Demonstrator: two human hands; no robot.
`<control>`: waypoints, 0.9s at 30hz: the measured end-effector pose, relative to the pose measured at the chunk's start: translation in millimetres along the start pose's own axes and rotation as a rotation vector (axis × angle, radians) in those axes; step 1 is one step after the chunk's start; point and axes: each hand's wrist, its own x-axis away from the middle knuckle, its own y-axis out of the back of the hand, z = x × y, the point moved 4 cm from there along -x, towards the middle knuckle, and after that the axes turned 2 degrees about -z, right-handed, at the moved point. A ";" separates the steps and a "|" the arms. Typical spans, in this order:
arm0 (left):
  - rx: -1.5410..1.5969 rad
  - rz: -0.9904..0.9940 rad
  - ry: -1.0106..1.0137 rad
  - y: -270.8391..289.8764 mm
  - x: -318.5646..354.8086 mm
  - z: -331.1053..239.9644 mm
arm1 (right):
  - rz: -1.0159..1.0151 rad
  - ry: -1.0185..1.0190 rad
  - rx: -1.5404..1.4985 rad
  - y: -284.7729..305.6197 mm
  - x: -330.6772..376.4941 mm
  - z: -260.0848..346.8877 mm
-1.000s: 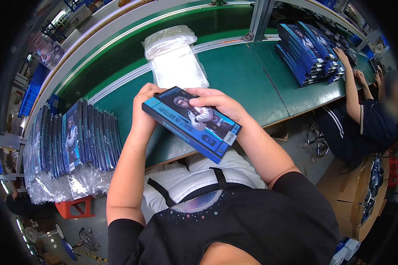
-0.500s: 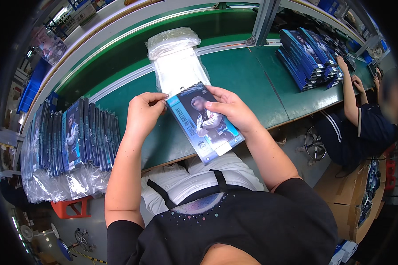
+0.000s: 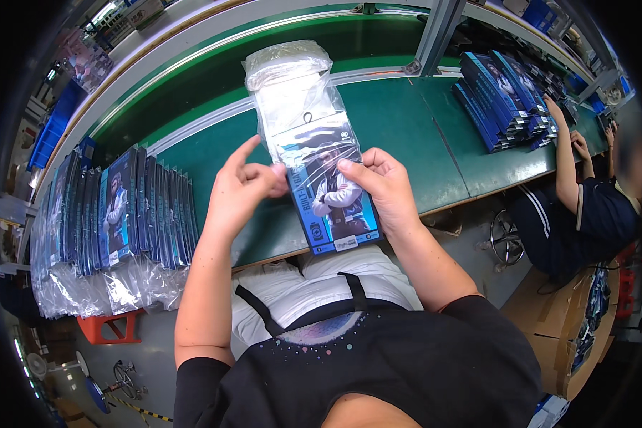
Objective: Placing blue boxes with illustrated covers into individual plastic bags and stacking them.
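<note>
A flat blue-and-black retail box [image 3: 339, 207] with a picture of a person on its front lies tilted in front of me. Its far end is under the clear film of a plastic bag [image 3: 285, 100], part of a bundle of bags on the bench. My right hand [image 3: 389, 187] grips the box's right edge, thumb on the front face. At the left edge, my left hand [image 3: 246, 182] has its index finger stretched away and its thumb near the box and film. Whether that thumb touches the film, I cannot tell.
Several bagged boxes [image 3: 118, 214] stand in a row at left, above a red stool [image 3: 110, 328]. More boxes [image 3: 499, 100] are stacked on the green bench [image 3: 435, 157] at right, beside a co-worker's arm [image 3: 565, 157]. A cardboard carton [image 3: 549, 321] stands at lower right.
The box has moved away from me and turned more upright, its far end passing under the bag's film. My left hand has let go of the box's corner and lifted its index finger.
</note>
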 end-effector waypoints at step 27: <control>0.578 0.491 0.160 -60.2 59.0 -19.3 | 0.079 0.834 0.484 -24.2 61.1 90.9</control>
